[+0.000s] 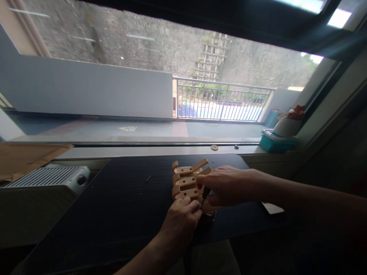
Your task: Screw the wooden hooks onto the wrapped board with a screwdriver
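Observation:
On the dark table [120,202] lies a light wooden assembly [185,182], with finger-like jointed pieces side by side and dark screw heads in them. My right hand [222,185] is closed around the dark handle of a screwdriver [205,193], which slants down to the near side of the assembly. Close to its tip, my left hand [185,214] presses its bent fingers on the near wooden piece. The point where the tip meets the wood is hidden by my fingers. A loose screw [148,178] rests on the table to the left.
A white heater [51,179] stands at the left beside brown cardboard [31,154]. On the window sill [137,151] are a yellowish tape roll [214,148] and a teal box [276,141]. A white card [273,208] lies at the table's right.

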`<state>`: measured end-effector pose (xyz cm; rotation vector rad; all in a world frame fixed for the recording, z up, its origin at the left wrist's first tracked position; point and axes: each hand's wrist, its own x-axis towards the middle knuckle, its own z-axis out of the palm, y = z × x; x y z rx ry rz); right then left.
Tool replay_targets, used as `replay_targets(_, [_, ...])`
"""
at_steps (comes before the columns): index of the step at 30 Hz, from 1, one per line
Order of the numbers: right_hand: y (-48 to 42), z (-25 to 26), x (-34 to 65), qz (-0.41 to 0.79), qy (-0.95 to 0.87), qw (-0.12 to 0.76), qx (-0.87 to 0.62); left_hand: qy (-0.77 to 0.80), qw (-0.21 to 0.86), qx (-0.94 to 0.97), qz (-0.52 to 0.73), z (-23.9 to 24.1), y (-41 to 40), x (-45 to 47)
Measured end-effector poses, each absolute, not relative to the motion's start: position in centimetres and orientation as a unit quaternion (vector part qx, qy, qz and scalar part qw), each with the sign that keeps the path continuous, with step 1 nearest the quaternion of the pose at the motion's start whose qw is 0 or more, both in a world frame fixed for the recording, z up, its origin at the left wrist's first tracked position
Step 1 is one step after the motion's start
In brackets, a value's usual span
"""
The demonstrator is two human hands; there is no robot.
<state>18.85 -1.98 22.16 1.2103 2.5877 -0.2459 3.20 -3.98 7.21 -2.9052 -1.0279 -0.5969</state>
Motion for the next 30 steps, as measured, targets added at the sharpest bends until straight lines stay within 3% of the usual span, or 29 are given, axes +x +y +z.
replay_targets(4, [-1.3,22.7,18.9,-0.101,0.899,0.168,0.391,-0.33,0.002,-0.926,-0.185,7.2,-3.8,3.2])
replay_targets(9, [-0.7,21.9,19.5,-0.146,0.901,0.14,0.384,-0.33,-0.003,-0.929,-0.169,7.2,-3.9,3.2])
replay_targets(14, [-0.8,21.6,19.3,-0.097,0.887,0.14,0.428,-0.329,-0.009,-0.929,-0.167,7.4,-3.8,3.1])
replay_targets(21, [-0.6,22.5,18.3,-0.077,0.913,0.196,0.348,-0.331,-0.01,-0.927,-0.173,7.2,-3.6,3.1])
replay_targets(26, [-1.1,21.2,18.9,-0.126,0.908,0.132,0.378,-0.331,-0.012,-0.926,-0.179,7.0,-3.7,3.2])
replay_targets(30, [-1.6,20.6,19.1,-0.077,0.897,0.126,0.416,-0.331,-0.027,-0.924,-0.188,7.2,-3.6,3.2])
